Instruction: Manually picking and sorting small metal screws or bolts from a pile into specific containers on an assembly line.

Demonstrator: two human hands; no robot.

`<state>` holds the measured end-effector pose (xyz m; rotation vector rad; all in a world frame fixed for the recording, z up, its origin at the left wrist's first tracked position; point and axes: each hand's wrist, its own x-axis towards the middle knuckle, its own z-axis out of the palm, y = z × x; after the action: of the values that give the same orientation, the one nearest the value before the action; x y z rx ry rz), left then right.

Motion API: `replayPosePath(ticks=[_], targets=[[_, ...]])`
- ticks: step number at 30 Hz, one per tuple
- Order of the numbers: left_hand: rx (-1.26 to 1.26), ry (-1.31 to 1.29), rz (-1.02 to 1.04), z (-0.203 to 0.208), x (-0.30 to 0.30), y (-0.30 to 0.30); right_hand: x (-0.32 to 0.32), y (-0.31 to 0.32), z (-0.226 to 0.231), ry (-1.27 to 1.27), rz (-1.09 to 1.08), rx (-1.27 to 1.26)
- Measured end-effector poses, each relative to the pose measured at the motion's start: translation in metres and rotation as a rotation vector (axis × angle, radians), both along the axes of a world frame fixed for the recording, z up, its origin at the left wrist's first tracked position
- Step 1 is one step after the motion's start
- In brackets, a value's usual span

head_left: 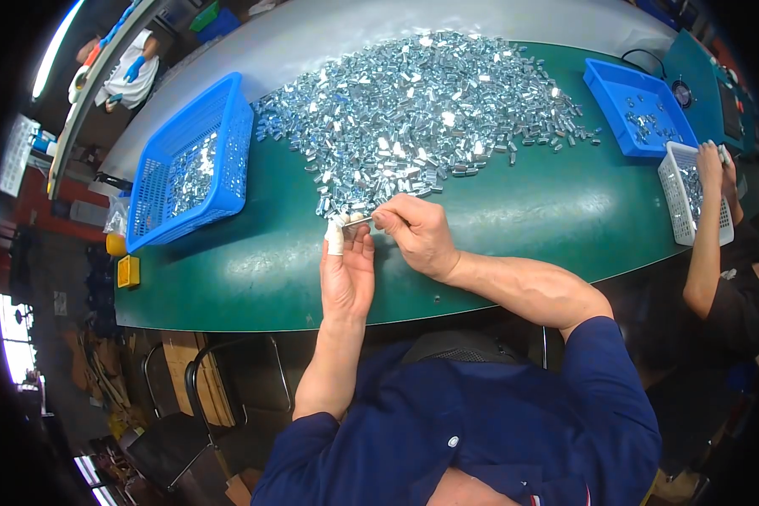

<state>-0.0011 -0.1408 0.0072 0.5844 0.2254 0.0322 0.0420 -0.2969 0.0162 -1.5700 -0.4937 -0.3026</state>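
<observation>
My left hand is raised at the near side of a large pile of small shiny metal parts, with white coverings on its thumb and a fingertip. Its fingers pinch something small at the tips, too small to make out. From the right, my right hand is closed on a thin metal rod, which reaches across to the left fingertips. Whether the rod's tip enters a part there is hidden. Both hands are above the green tabletop.
On the left stands a blue basket with metal parts, near a small yellow box. A blue tray and a white basket stand at the right, where a co-worker's hands are. Another person is at the far left.
</observation>
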Motion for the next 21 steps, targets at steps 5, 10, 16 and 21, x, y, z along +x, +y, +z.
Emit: replayPosePath(ticks=[5,10,16,21], targets=[[-0.046,-0.019,0.044,0.005,0.007,-0.016,0.001,-0.004,0.006,-0.035,-0.064,0.054],[-0.159,-0.044,0.055,0.009,0.017,-0.025,0.002,-0.003,0.007,-0.07,-0.058,0.085],[-0.177,-0.139,0.032,0.003,0.032,-0.024,-0.006,0.001,0.006,-0.082,-0.067,-0.143],[-0.084,-0.114,0.063,0.004,0.035,-0.035,0.0,0.003,0.0,0.147,0.034,0.018]])
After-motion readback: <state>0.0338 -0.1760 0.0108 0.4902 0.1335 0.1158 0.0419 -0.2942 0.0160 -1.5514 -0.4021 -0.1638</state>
